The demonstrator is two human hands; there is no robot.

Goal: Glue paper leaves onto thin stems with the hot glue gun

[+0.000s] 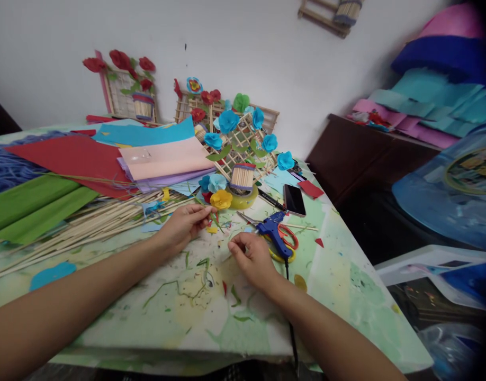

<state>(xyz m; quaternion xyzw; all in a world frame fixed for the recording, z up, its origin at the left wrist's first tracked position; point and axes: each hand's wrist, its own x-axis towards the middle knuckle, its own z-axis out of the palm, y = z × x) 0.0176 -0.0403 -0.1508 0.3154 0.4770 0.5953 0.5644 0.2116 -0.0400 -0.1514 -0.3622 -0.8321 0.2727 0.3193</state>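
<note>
My left hand (185, 225) rests on the table (346, 296) with its fingers pinched around a small thin piece near a yellow paper flower (221, 199); what it holds is too small to name. My right hand (253, 257) lies a little to the right, fingers curled and pinched on the tabletop beside a blue glue gun (273, 233). Small paper scraps (212, 229) lie between the two hands.
Scissors with orange handles (287, 236) lie under the glue gun. A phone (294, 200) sits behind it. Bamboo sticks (96, 222), coloured paper sheets (163, 159), a stick lattice with blue flowers (243, 140) and a tape roll (243, 200) crowd the back. A dark cabinet (366, 159) stands right.
</note>
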